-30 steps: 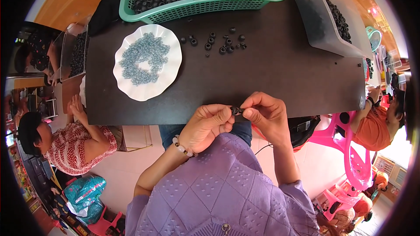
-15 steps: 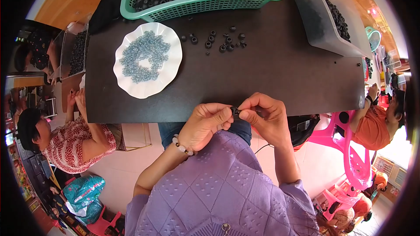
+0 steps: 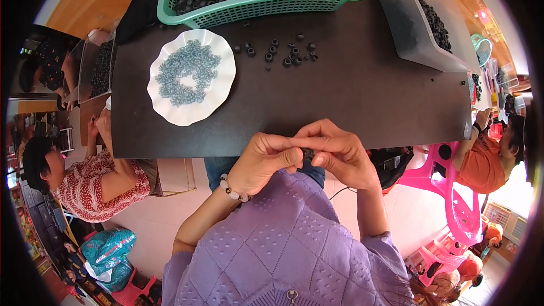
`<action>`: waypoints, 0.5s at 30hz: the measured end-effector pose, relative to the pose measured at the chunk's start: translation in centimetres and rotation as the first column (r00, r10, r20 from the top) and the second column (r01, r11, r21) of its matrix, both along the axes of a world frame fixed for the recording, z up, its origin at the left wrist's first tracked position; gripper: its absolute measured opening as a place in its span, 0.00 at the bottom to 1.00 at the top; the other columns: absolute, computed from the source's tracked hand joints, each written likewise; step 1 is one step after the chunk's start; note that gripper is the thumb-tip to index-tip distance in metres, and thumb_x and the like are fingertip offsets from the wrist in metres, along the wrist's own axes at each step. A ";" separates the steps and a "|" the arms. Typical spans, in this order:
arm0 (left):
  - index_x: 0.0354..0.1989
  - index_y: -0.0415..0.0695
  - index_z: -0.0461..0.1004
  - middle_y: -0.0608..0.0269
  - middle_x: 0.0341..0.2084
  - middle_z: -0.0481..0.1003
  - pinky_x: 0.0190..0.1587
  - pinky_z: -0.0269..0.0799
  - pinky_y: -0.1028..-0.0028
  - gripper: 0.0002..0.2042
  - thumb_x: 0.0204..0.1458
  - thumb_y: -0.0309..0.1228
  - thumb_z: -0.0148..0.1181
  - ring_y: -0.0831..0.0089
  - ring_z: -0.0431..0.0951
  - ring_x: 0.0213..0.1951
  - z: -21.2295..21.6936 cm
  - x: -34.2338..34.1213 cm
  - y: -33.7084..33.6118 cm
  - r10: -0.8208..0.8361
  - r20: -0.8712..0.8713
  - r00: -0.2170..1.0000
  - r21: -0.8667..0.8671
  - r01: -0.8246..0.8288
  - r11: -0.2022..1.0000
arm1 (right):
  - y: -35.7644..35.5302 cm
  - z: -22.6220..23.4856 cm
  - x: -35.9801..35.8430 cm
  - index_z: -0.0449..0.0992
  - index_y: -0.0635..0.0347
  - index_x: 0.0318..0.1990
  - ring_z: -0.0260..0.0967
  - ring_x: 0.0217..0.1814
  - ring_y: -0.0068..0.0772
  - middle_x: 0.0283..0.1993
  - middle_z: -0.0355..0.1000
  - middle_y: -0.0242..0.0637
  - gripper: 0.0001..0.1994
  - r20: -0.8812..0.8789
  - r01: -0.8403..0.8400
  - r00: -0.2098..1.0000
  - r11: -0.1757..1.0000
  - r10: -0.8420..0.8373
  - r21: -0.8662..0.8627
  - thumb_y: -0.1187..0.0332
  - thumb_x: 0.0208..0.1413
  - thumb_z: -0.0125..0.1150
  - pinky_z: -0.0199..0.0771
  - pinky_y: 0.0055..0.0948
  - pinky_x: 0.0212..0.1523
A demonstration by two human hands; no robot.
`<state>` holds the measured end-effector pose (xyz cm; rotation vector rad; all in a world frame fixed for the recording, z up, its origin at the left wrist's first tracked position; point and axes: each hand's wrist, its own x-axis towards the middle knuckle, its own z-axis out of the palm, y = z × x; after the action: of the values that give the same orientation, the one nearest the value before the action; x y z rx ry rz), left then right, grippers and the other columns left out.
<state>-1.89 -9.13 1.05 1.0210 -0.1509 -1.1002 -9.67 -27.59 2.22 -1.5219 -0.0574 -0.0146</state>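
Note:
Over the near table edge, just above my lap, my two hands meet. My left hand (image 3: 263,161) pinches a small black rounded piece (image 3: 307,153) between thumb and fingers. From the other side my right hand (image 3: 344,156) closes on the same piece, its index finger reaching across to the left fingertips. Most of the piece is hidden by the fingers. Farther up the table lie several loose black hollow round pieces (image 3: 288,62), some larger than others. A scalloped white plate (image 3: 218,93) to their left carries many small clear bluish bits (image 3: 184,71).
A green basket (image 3: 266,8) full of black round pieces stands at the far side. A translucent bin (image 3: 405,37) with similar pieces is at the far right. Co-workers sit left (image 3: 102,178) and right (image 3: 487,161). A pink chair (image 3: 453,192) stands beside the table.
My right index finger has stretched leftward over the black piece to the left fingers, covering it from above. Both hands stay in nearly the same place.

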 end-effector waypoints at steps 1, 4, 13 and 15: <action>0.35 0.38 0.80 0.65 0.24 0.76 0.32 0.69 0.80 0.11 0.54 0.34 0.63 0.81 0.71 0.26 -0.1 -0.1 0.1 0.001 0.001 1.000 -0.001 -0.001 1.000 | -0.1 0.2 0.0 0.78 0.60 0.49 0.62 0.44 0.27 0.44 0.73 0.35 0.17 0.005 -0.037 0.999 0.999 0.037 -0.025 0.61 0.54 0.63 0.65 0.26 0.45; 0.33 0.38 0.80 0.64 0.23 0.76 0.32 0.69 0.80 0.11 0.53 0.34 0.63 0.81 0.71 0.26 -0.3 -0.5 0.5 -0.005 -0.039 0.999 -0.039 0.004 0.999 | 0.2 0.1 0.0 0.79 0.56 0.48 0.63 0.48 0.32 0.45 0.75 0.35 0.16 0.059 -0.048 0.997 0.998 0.051 -0.047 0.60 0.54 0.62 0.65 0.31 0.49; 0.32 0.37 0.80 0.63 0.23 0.78 0.31 0.70 0.80 0.10 0.53 0.34 0.63 0.80 0.72 0.24 0.1 -1.5 0.3 0.067 -0.021 0.998 -0.047 -0.068 0.997 | 1.3 -0.4 -0.5 0.81 0.63 0.42 0.62 0.52 0.35 0.44 0.78 0.40 0.19 0.077 0.034 0.996 0.996 -0.041 0.086 0.54 0.54 0.62 0.63 0.34 0.53; 0.34 0.37 0.80 0.63 0.23 0.78 0.32 0.70 0.80 0.10 0.53 0.34 0.63 0.80 0.73 0.25 0.1 -1.5 0.5 0.078 0.018 0.997 -0.039 -0.077 0.996 | 1.5 -0.4 -0.6 0.81 0.63 0.42 0.62 0.53 0.35 0.45 0.78 0.40 0.20 0.053 0.028 0.998 0.990 -0.036 0.141 0.54 0.54 0.62 0.63 0.34 0.53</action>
<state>-3.43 -8.66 1.14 0.9955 -0.1468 -1.0133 -10.22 -26.14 1.79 -1.3820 -0.0746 -0.0846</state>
